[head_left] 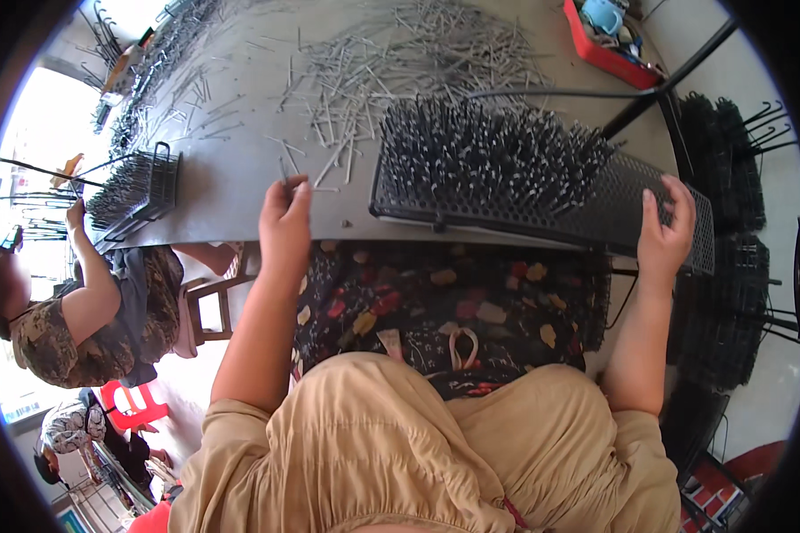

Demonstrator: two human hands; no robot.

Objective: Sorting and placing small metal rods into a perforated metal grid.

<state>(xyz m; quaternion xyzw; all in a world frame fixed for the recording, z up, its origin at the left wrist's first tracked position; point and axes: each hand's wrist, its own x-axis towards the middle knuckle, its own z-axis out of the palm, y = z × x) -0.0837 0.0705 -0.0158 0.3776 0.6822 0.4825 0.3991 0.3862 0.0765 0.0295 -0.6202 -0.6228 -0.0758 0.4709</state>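
Note:
My left hand hovers above the grey table near its front edge, thumb and fingertips pinched on a thin metal pin. To its right stands a black perforated rack, tilted, with many dark pins upright in its holes. Bare holes show at the rack's right end. Over that end is my right hand, its thumb and fingers apart and slightly curled. Whether it touches the rack I cannot tell. Loose silvery pins lie scattered beyond my left hand.
A red tray with a light-blue cup sits at the far right. A black bar slants above the rack. Dark racks stand on the right. At left, a co-worker reaches toward another pin-filled rack.

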